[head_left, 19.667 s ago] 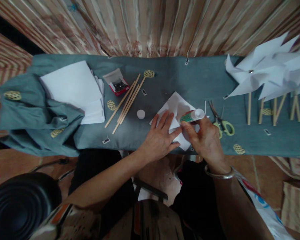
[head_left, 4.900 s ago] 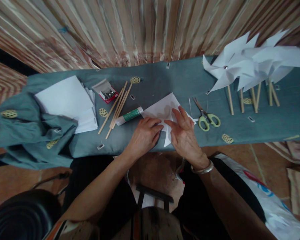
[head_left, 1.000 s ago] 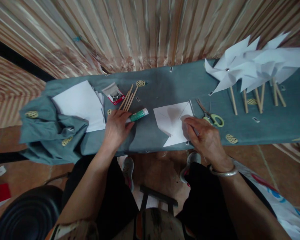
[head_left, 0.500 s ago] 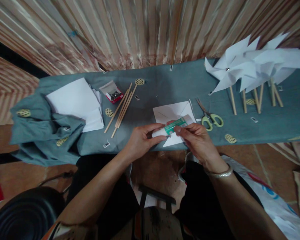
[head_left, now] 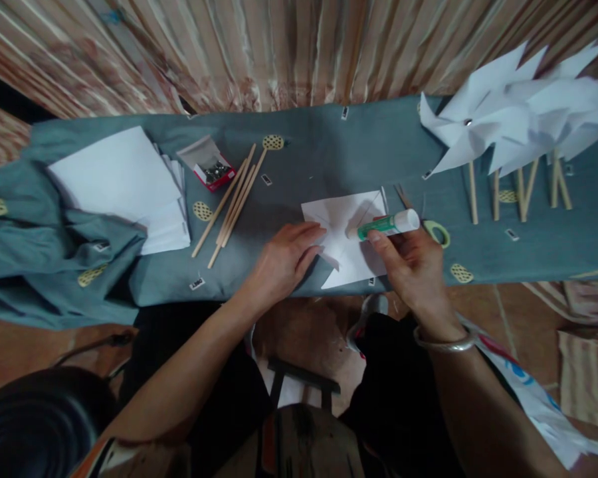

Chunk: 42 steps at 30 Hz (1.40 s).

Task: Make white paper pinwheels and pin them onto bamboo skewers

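Note:
My right hand (head_left: 413, 262) is closed around a green and white glue stick (head_left: 381, 227), held tilted over a cut white paper sheet (head_left: 353, 265). The stick's narrow tip points left, down at the paper, and its wide white end points right. Fingers outstretched and thumb apart, my left hand (head_left: 292, 259) is at the sheet's left edge, and its fingertips seem to touch the paper. The sheet has crease lines and a slit by its lower left corner. Green-handled scissors (head_left: 437, 232) lie just beyond my right hand, partly hidden by it.
On the cloth-covered table (head_left: 299, 159), a white paper stack (head_left: 119, 179) lies left. Beside it are an open red box of small metal pins (head_left: 212, 171) and several wooden sticks (head_left: 234, 206). White paper pinwheels (head_left: 508, 113) lie right. A black stool (head_left: 44, 421) stands lower left.
The hands have moved apart. My left hand has let go of the glue stick and shifted to the paper's left edge. The stick, now uncapped, has moved right in my right hand.

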Motion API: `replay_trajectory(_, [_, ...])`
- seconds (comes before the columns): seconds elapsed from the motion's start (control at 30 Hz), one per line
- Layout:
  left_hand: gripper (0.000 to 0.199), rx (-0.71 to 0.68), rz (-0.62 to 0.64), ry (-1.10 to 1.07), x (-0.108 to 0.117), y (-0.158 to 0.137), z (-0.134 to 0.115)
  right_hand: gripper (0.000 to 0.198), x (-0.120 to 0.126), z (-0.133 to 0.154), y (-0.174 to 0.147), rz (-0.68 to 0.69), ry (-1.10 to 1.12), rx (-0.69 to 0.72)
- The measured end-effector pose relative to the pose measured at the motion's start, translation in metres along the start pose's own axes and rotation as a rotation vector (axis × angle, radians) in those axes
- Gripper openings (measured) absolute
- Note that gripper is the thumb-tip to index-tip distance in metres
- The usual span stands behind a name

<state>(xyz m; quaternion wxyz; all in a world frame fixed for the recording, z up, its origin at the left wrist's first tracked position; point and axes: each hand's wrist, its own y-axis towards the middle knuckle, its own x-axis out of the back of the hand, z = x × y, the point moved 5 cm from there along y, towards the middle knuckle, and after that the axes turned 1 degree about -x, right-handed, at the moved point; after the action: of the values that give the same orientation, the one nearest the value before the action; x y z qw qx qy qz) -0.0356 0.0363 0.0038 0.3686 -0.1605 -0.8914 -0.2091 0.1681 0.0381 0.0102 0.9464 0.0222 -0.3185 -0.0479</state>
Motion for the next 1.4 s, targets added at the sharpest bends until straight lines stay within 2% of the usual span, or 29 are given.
replay_trajectory(0.17, [0.03,-0.011,0.084,0.061,-0.006,0.0,-0.002,0.031,-0.001,0.005,0.002,-0.01,-0.112,0.069])
replay_trajectory(0.37, [0.029,-0.035,0.14,0.135,-0.006,0.004,-0.007,0.035,-0.003,0.013,0.003,-0.027,-0.247,0.082])
replay_trajectory(0.6, [0.028,-0.051,0.196,0.173,-0.008,0.01,-0.009,0.036,-0.007,0.019,0.005,-0.006,-0.289,0.111])
replay_trajectory(0.93, [0.027,-0.033,0.197,0.177,-0.008,0.01,-0.008,0.036,-0.01,0.023,0.003,0.021,-0.371,0.196])
replay_trajectory(1.27, [0.028,-0.025,0.2,0.178,-0.008,0.011,-0.007,0.035,-0.012,0.032,0.001,0.127,-0.463,0.334])
replay_trajectory(1.4, [0.029,-0.016,0.206,0.171,-0.008,0.011,-0.008,0.034,-0.01,0.032,0.001,0.148,-0.478,0.342])
